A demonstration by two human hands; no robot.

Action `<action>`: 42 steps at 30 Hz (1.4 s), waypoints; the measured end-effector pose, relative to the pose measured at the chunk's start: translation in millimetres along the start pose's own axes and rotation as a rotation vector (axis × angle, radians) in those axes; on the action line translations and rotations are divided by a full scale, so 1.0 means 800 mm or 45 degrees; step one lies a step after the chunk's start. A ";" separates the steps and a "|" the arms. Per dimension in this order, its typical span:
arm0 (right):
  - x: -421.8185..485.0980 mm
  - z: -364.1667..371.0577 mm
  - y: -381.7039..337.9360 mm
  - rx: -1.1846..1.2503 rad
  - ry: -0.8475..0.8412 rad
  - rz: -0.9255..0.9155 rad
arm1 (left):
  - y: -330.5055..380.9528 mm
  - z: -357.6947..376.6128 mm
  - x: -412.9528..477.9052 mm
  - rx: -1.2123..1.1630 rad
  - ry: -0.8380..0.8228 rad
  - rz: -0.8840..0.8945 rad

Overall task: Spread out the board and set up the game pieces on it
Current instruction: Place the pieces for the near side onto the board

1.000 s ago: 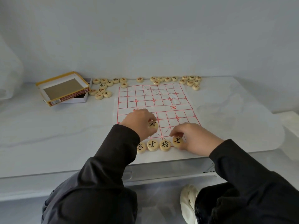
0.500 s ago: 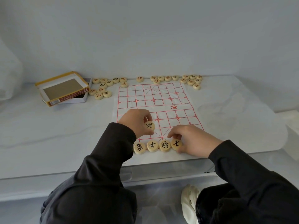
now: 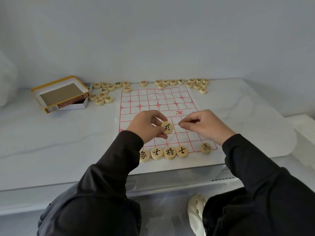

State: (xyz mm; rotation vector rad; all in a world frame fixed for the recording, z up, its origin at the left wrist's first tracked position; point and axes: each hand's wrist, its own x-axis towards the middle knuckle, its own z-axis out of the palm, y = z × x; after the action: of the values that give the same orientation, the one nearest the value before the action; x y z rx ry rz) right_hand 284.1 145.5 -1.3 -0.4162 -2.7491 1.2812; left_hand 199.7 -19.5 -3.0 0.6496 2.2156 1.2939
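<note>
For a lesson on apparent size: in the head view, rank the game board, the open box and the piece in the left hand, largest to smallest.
1. White paper board with red grid.
2. Open yellow-edged cardboard box.
3. Round pale wooden piece in left hand.
No close calls.

This is looking like a plain room in a home rather than a workplace, though nothing is settling it for certain: a pale, marble-patterned tabletop [image 3: 51,142] is running back to a bare, pale wall [image 3: 153,40]. A thin red-lined board [image 3: 158,99] is lying spread on it, with round wooden game pieces [image 3: 170,152] sitting on and around it and an opened cardboard box [image 3: 61,94] lying to the left. The person is sitting close at the near edge, wearing dark sleeves [image 3: 110,159] and a white clog [image 3: 196,213].
</note>
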 end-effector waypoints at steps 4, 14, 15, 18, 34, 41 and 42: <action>0.005 0.010 -0.006 0.021 -0.053 0.025 | 0.000 0.000 0.001 -0.052 0.028 -0.028; 0.037 0.040 -0.039 0.127 -0.045 0.121 | -0.011 -0.050 0.002 -0.149 0.109 -0.118; 0.042 0.044 -0.044 0.128 -0.035 0.146 | -0.015 -0.063 0.003 -0.180 0.159 -0.132; 0.064 0.062 -0.063 0.105 -0.052 0.210 | -0.032 -0.106 0.002 -0.260 0.336 -0.163; 0.135 0.150 -0.116 -0.242 -0.379 0.428 | -0.100 -0.155 0.015 0.506 0.392 -0.349; 0.142 0.162 -0.116 -0.447 -0.343 0.411 | -0.095 -0.155 0.019 0.495 0.389 -0.401; 0.142 0.164 -0.116 -0.524 -0.318 0.389 | -0.094 -0.155 0.019 0.493 0.383 -0.407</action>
State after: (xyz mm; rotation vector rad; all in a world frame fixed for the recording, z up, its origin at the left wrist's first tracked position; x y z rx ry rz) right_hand 131.5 23.2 -20.5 -0.7811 -3.2702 0.8507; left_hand 99.3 -124.4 -19.1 0.2205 2.7147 0.8525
